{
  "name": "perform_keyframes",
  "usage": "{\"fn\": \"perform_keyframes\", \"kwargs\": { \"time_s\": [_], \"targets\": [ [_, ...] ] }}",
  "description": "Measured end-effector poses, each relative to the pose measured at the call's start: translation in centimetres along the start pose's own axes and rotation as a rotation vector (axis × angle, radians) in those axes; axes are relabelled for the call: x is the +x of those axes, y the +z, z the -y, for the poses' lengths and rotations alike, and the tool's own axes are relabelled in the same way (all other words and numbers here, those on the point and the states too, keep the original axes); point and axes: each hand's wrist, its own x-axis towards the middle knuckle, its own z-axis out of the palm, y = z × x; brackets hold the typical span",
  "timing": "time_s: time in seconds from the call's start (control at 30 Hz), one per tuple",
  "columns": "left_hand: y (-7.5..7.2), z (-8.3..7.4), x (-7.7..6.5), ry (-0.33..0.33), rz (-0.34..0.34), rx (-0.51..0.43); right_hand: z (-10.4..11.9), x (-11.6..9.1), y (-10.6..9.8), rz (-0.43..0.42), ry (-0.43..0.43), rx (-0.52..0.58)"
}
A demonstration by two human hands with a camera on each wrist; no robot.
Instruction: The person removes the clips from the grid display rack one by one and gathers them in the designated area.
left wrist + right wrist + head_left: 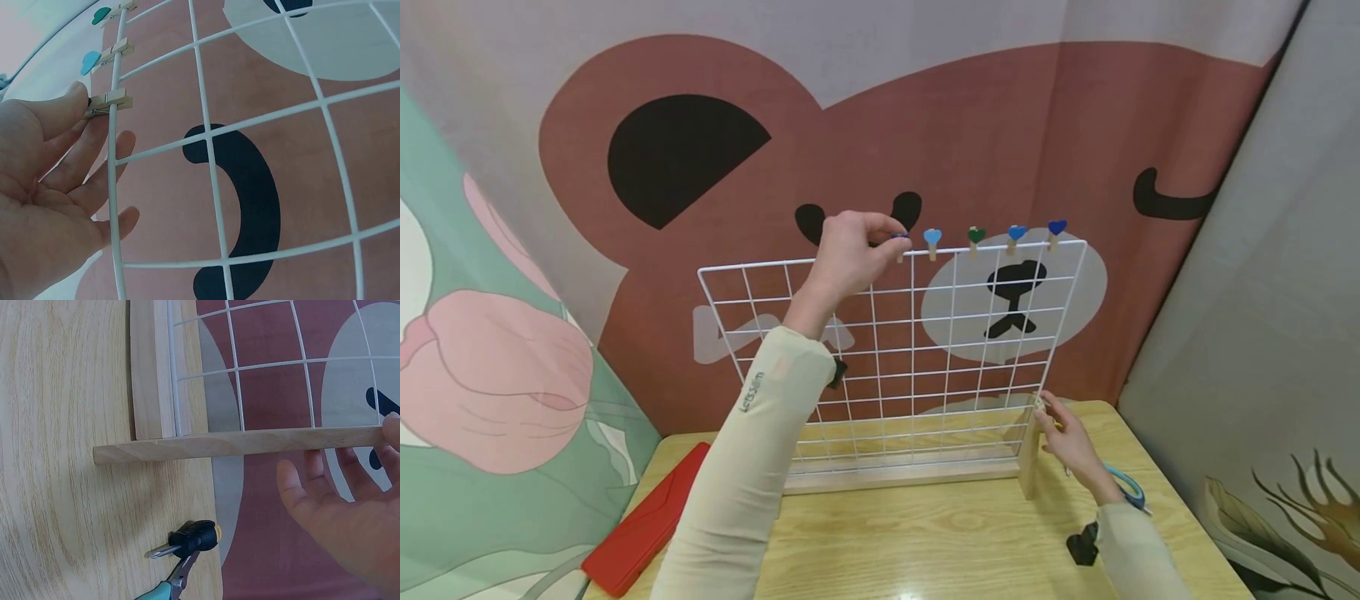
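A white wire grid (760, 265) stands upright in a wooden base (895, 480). My left hand (850, 254) is at its top edge, thumb and fingertips pinching a small wooden clothespin (115, 100) that sits across the top wire. The other fingers reach behind the wire in the left wrist view. To the right along that wire are several more clothespins with hearts, the nearest a light blue one (932, 238), then a green one (976, 237). My right hand (1071, 446) holds the upper end of the wooden side post (237, 444), thumb and fingers around it.
A red case (647, 521) lies on the table at the left. By the right post are a stubby screwdriver (195, 539) and a teal-handled tool (1127, 485), partly behind my right wrist. A curtain with a bear print (925, 142) hangs close behind the grid.
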Motion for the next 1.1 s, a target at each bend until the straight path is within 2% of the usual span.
{"fn": "perform_keyframes", "kwargs": {
  "time_s": [0.37, 0.47, 0.6, 0.67, 0.93, 1.1],
  "targets": [
    [0.2, -0.3, 0.2, 0.021, -0.061, 0.023, 0.3, -0.1, -0.2, -0.008, 0.011, -0.021],
    [0.1, -0.3, 0.1, 0.024, -0.122, 0.004, 0.3, -0.2, -0.2, -0.002, 0.018, -0.02],
    [-0.4, -0.5, 0.0, 0.073, -0.236, -0.053, 0.2, -0.2, -0.1, -0.001, 0.016, -0.007],
    [-0.7, -0.7, -0.2, 0.086, -0.26, -0.088, 0.1, -0.2, -0.1, -0.006, 0.011, -0.005],
    [-1.3, -1.2, -1.1, 0.054, -0.212, -0.189, -0.1, 0.2, -0.4, -0.015, -0.007, -0.012],
    [-1.5, -1.1, -2.2, 0.05, -0.164, -0.225, -0.2, 0.2, -0.2, 0.0, -0.003, -0.003]
  ]
}}
